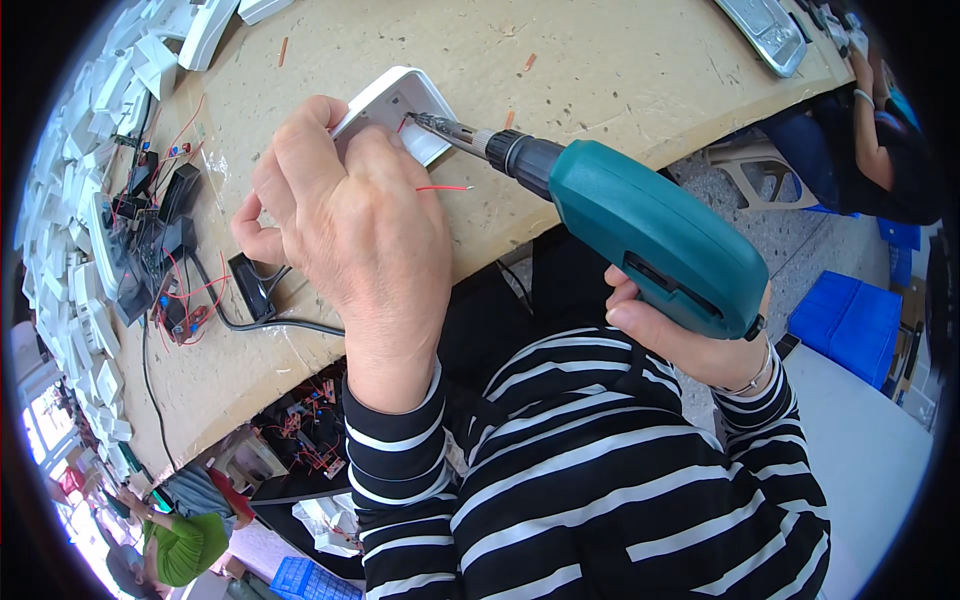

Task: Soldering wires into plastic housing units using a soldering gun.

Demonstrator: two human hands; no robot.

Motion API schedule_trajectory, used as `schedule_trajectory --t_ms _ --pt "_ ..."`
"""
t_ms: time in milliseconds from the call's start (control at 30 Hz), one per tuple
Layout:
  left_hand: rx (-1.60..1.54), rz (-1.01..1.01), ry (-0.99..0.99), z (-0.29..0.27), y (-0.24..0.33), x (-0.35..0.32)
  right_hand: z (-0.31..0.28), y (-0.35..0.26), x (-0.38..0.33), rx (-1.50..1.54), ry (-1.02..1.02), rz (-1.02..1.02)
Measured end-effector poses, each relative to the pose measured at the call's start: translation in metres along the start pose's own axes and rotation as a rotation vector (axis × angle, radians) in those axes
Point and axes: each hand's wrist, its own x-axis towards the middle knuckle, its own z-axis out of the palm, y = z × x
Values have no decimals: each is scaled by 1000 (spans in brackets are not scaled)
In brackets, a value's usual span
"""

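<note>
My left hand (365,220) is closed on a white plastic housing (430,95), holding its open side up on the table. A short red wire (443,188) with a bare end sticks out beside that hand. My right hand (680,335) grips a teal electric screwdriver (655,225) by its handle, from below. Its slim metal front end (445,130) points left into the housing. The very tip lies close to my left fingers, and whether it touches anything inside cannot be made out. My left fingertips are partly hidden behind the hand.
Black parts with wires (180,235) lie left on the tan table (600,60), beside many white housings (75,260). A black cable (290,323) runs to my left wrist. A metal tray (765,35) stands far right. Other people work at right and lower left; a blue bin (845,325) sits right.
</note>
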Motion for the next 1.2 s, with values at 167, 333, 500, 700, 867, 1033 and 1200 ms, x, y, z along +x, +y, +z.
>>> schedule_trajectory --t_ms 167,333,500,700,867,1033,1200 --pt "0 -6 -7 0 1 0 0 1 0 -2 0 -9" --pt "-3 -2 -3 0 1 0 -3 2 -1 -19 -16 -27" --pt "-2 5 3 0 1 0 0 -3 -7 107 59 155" --pt "-4 14 21 1 1 0 -8 4 -15 48 69 71" --pt "1 16 17 0 2 -1 -10 3 -23 138 109 23" --pt "-16 4 5 -2 3 -1 -22 1 -20 148 -92 -66" --pt "-7 3 7 -2 3 0 -22 1 -23 188 -75 -47"
